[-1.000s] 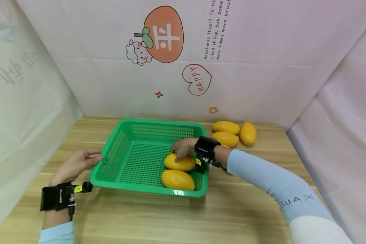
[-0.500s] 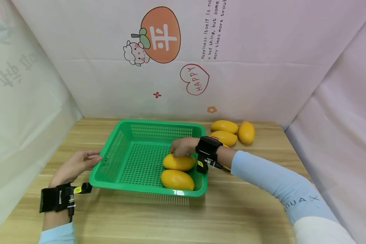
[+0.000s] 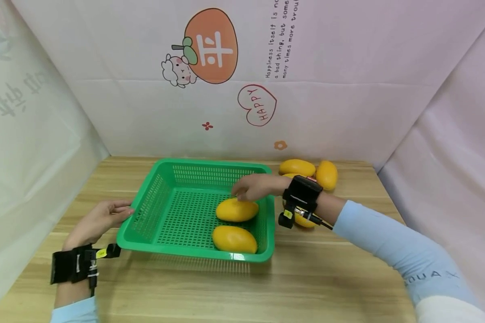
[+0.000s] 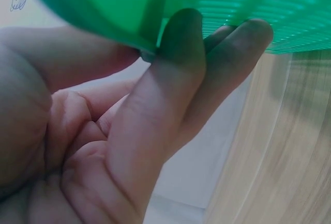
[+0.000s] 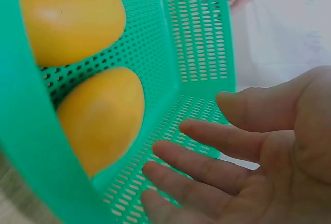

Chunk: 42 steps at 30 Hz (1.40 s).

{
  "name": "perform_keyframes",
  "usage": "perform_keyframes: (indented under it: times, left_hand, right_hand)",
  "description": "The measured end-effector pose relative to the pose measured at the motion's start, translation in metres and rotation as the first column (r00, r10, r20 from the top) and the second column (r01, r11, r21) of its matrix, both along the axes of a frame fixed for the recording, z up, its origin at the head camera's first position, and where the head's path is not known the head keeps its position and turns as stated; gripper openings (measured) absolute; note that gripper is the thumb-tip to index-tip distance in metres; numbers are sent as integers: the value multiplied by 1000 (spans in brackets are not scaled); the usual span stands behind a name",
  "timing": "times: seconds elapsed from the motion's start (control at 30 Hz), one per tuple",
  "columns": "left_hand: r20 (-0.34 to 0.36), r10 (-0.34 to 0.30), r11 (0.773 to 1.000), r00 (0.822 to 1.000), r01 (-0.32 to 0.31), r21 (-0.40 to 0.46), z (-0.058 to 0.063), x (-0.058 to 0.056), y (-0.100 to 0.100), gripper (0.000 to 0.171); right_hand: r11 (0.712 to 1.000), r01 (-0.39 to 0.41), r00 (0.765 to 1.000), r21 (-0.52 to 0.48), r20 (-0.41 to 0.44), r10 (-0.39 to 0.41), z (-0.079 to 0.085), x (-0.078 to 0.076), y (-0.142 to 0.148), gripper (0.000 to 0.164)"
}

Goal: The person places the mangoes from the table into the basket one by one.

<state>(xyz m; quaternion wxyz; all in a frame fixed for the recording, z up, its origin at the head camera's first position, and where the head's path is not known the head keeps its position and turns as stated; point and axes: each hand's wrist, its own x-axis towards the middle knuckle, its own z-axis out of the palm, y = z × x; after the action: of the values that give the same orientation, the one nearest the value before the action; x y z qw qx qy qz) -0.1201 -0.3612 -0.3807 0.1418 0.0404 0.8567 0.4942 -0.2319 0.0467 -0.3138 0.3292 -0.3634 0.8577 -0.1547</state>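
Observation:
A green plastic basket (image 3: 178,251) stands on the wooden table. My left hand (image 3: 99,220) pinches its left rim, the thumb on one side and the fingers (image 4: 178,43) behind the rim in the left wrist view. Two yellow mangoes lie on the basket's floor at its right end: a front mango (image 3: 234,239) and a rear mango (image 3: 237,210). Over the rear one hovers my right hand (image 3: 256,186), reaching across the right rim. In the right wrist view that hand (image 5: 243,167) has its fingers spread, nothing between them, apart from both mangoes.
Right of the basket, more mangoes lie on the table, among them a back mango (image 3: 297,167) and an upright-lying mango (image 3: 327,175). Others are partly hidden by my right wrist and its strap (image 3: 303,193). A printed cloth (image 3: 327,116) hangs behind the table.
My right hand has let go of the rear mango, lifted and drawn back to the right. The mango stays in the basket. My left hand keeps its place on the rim.

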Motion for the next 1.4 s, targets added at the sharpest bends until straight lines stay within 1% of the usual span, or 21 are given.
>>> perform_keyframes:
  times: [0.13,0.23,0.43,0.63,0.7,0.8,0.97,1.17,1.23,1.4]
  left_hand:
    - [-2,3,1000,1000,-3,-14,0,1,-1,58]
    - [2,7,1000,1000,-7,-22,1,2,-1,60]
    - [7,2,1000,1000,-2,-13,3,2,-1,59]
    - [3,1,1000,1000,-1,-17,2,0,-1,60]
    - [4,2,1000,1000,-2,-13,2,0,-1,60]
    - [3,0,1000,1000,0,-6,1,0,-1,59]
    - [1,0,1000,1000,0,2,0,0,-2,57]
    - [17,2,1000,1000,-2,31,-1,0,-1,57]
    - [19,3,1000,1000,-4,30,-2,0,-1,58]
    - [9,8,1000,1000,-8,5,-3,0,-2,59]
  right_hand:
    - [997,34,999,-70,10,-33,11,1,18,35]
    - [987,64,998,-150,22,-61,16,3,33,33]
    - [955,142,989,-262,5,-145,16,5,63,31]
    - [931,216,972,-294,-32,-235,11,3,86,33]
    - [924,246,964,-294,-26,-265,8,1,93,34]
    - [908,287,954,-304,5,-300,1,-4,103,35]
    - [895,340,938,-289,44,-343,-12,-9,118,32]
    - [874,388,920,-291,74,-384,-28,-11,132,33]
    - [869,396,916,-297,68,-394,-34,-12,136,34]
    - [858,411,905,-308,23,-425,-48,-13,144,33]
